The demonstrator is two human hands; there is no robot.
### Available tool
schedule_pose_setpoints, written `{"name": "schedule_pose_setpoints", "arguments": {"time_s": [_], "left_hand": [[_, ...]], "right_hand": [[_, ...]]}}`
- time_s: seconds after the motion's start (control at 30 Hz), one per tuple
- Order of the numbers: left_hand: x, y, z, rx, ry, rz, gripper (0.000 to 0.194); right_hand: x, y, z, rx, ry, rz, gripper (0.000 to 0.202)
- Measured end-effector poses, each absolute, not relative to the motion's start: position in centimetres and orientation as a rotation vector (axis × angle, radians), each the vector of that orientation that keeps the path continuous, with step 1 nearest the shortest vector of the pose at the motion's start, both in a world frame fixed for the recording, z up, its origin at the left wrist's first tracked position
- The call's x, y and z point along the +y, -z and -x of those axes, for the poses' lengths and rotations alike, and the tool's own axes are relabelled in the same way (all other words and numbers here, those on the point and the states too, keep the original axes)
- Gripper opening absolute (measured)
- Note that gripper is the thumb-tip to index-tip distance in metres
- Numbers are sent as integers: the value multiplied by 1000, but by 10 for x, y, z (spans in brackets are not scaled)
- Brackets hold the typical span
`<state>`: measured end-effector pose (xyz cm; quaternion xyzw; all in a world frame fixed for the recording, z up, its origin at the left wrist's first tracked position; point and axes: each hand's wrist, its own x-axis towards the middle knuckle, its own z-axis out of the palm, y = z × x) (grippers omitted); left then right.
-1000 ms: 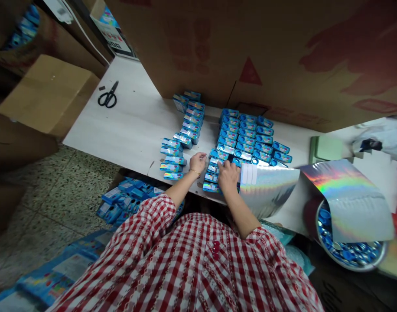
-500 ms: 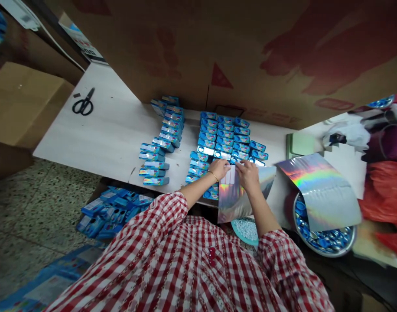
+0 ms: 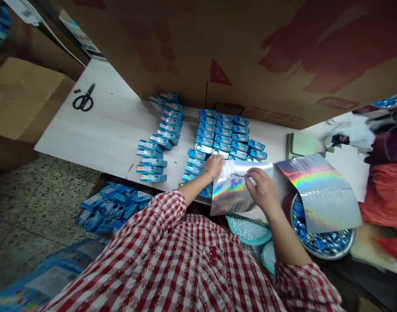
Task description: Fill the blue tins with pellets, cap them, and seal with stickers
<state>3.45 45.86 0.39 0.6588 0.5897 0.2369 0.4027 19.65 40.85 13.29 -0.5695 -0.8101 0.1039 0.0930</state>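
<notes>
A shiny holographic sheet (image 3: 229, 195) lies over the front of the table, partly on top of blue boxes. My left hand (image 3: 214, 166) is closed on its upper left corner, beside the rows of small blue boxes (image 3: 222, 139). My right hand (image 3: 261, 188) is above the sheet's right part, with thumb and forefinger pinched together. Whatever is between those fingertips is too small to make out. More blue boxes (image 3: 168, 125) stand in a staggered row to the left.
A large cardboard carton (image 3: 185, 56) rises behind the boxes. Black scissors (image 3: 84, 100) lie at the left. At the right, another holographic sheet (image 3: 328, 195) covers part of a metal bowl (image 3: 353, 242) of blue pieces. A turquoise basin (image 3: 263, 237) of white pellets sits below the table edge.
My right hand has moved right and toward me, away from the sheet's top edge. The white labels at the sheet's upper left no longer show. My left hand remains at the corner.
</notes>
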Motion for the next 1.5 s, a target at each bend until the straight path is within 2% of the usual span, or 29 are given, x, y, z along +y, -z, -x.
{"name": "schedule_pose_setpoints", "arguments": {"time_s": [0.13,0.3,0.43,0.57,0.8,1.07,1.2,1.33,1.5], "left_hand": [[452,-9,-18,1390,-922,-1429,21],[436,-28,7,980,-1039,-740,38],[433,-24,32,1005,-1086,-536,39],[440,-7,66,1180,-1144,-560,31],[476,22,109,1443,-981,-845,36],[489,45,106,1611,-814,-1018,33],[484,55,105,1692,-802,-1018,33],[473,53,107,1776,-870,-1062,30],[460,15,65,1632,-904,-1449,25]], "right_hand": [[418,-156,-181,-2021,-663,1933,18],[436,-124,-154,-1354,-1250,1956,29],[440,-97,-121,-1059,-1418,1871,35],[445,-66,-80,-955,-1317,1899,32],[464,-18,-42,-1114,-1163,2065,28],[473,-14,-28,-1719,-721,2456,23],[467,-23,-22,-1947,-561,2470,28],[446,-42,-64,-2101,-365,2199,33],[423,-65,-171,-1889,-23,2104,35]]}}
